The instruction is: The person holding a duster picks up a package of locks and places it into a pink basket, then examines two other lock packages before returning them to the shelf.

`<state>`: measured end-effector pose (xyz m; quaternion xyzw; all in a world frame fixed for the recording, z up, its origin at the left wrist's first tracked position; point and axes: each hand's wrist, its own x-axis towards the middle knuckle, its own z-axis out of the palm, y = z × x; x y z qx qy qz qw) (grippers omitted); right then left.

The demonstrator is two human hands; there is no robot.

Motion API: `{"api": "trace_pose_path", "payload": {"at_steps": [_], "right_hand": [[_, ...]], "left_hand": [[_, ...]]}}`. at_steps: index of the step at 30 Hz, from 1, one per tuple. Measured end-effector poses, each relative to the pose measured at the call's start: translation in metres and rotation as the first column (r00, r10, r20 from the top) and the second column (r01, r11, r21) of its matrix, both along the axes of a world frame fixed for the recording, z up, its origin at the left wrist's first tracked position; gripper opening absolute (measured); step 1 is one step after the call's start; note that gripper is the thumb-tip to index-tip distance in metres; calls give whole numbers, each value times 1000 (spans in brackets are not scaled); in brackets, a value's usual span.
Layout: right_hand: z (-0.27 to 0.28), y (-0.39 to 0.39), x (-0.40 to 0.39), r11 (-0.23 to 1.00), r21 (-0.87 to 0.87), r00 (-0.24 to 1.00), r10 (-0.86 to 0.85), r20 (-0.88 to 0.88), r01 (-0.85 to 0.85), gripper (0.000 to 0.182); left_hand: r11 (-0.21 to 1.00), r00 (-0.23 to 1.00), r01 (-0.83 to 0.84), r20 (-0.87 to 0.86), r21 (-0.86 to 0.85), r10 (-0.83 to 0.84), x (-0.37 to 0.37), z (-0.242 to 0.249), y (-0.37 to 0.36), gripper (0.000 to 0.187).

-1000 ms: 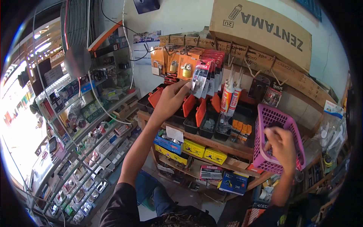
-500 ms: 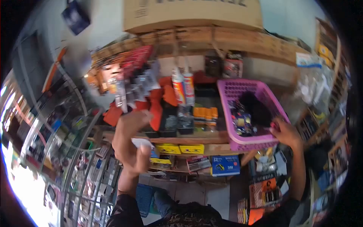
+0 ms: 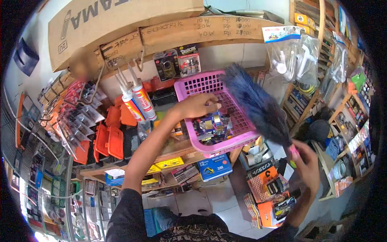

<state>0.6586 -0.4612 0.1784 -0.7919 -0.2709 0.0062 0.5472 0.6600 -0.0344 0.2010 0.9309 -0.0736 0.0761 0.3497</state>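
In my right hand [image 3: 305,164] is a feather duster [image 3: 258,103], gripped by its pink handle [image 3: 294,152]. Its dark blue-black feathers point up and to the left, over the right side of a pink plastic basket [image 3: 203,146]. My left hand [image 3: 197,105] reaches over the basket's left rim, fingers bent and apart, nothing visible between them. Just below its fingertips lie small packaged items [image 3: 213,126] in the basket, several with shiny and dark blue wrapping.
Left of the basket stand sealant tubes [image 3: 138,99] and orange cases [image 3: 109,141]. A blue 3M box [image 3: 214,167] sits on the shelf below. Bagged plastic fittings [image 3: 292,56] hang at the upper right. A glass display case [image 3: 86,201] stands at the left.
My right hand has lifted the feather duster out of the basket, off to the right. My left hand has moved from left of the shelf to over the basket. The view has turned right.
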Motion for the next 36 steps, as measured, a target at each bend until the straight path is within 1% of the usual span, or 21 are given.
{"api": "trace_pose_path", "payload": {"at_steps": [2,3,5,7,8,10,12,13,14,16,18,21,24,26,27,28,30,31,33,34,36], "right_hand": [[-27,-30,-16,995,78,993,-49,-111,58,36],[-43,-43,-26,988,72,980,-123,-158,136,51],[-92,-64,-40,951,186,957,-211,-201,249,53],[-118,-85,-58,937,167,925,-250,-286,305,51],[-121,-83,-67,935,146,939,-296,-176,322,54],[-174,-113,-71,917,123,920,-359,-156,379,49],[-179,-122,-86,892,151,894,-389,-224,426,48],[-177,-122,-92,861,181,862,-413,-294,475,47],[-174,-120,-95,858,182,859,-418,-297,481,47],[-168,-116,-100,863,138,848,-429,-311,487,45],[-167,-116,-103,860,111,820,-426,-383,498,50],[-157,-103,-101,860,62,788,-432,-438,506,55],[-153,-94,-96,871,24,756,-413,-507,491,55],[-155,-86,-93,894,83,811,-357,-464,441,54],[-155,-92,-90,918,-4,784,-340,-519,396,51],[-157,-90,-88,922,-7,786,-334,-520,387,51],[-156,-80,-85,907,-26,814,-389,-431,420,46],[-158,-77,-81,910,-30,817,-384,-431,413,46],[-166,-73,-72,928,31,929,-369,-44,370,46],[-173,-78,-69,931,31,931,-362,-43,364,46],[-188,-93,-66,962,56,926,-241,-290,268,47]], "left_hand": [[939,967,209,-202,274,-156,42,-18,15,46],[940,968,209,-195,270,-160,59,-27,18,46],[837,909,367,-346,407,-230,89,-45,26,49],[833,920,360,-309,420,-242,120,-62,44,47],[830,928,351,-276,433,-249,138,-72,54,47],[771,935,321,-312,551,-166,174,-94,75,49],[686,878,265,-464,678,120,194,-117,94,60],[720,902,266,-429,641,48,219,-162,125,75],[717,901,272,-431,642,44,206,-147,113,75],[768,883,11,-366,640,292,164,-103,76,83],[791,876,123,-440,600,197,165,-95,79,79],[753,757,148,-563,642,332,161,-84,75,74],[824,673,78,-639,561,372,167,-94,89,66],[919,481,-87,-792,384,376,166,-95,90,53],[886,456,-108,-769,451,447,168,-98,88,43],[886,450,-115,-772,449,450,163,-99,93,43],[922,699,-203,-611,329,371,152,-99,102,39],[746,739,77,-540,662,403,181,-128,126,39],[713,757,44,-489,700,434,164,-109,105,32],[674,777,16,-433,739,457,157,-102,98,26],[764,722,-34,-512,645,465,160,-116,109,23]]}}
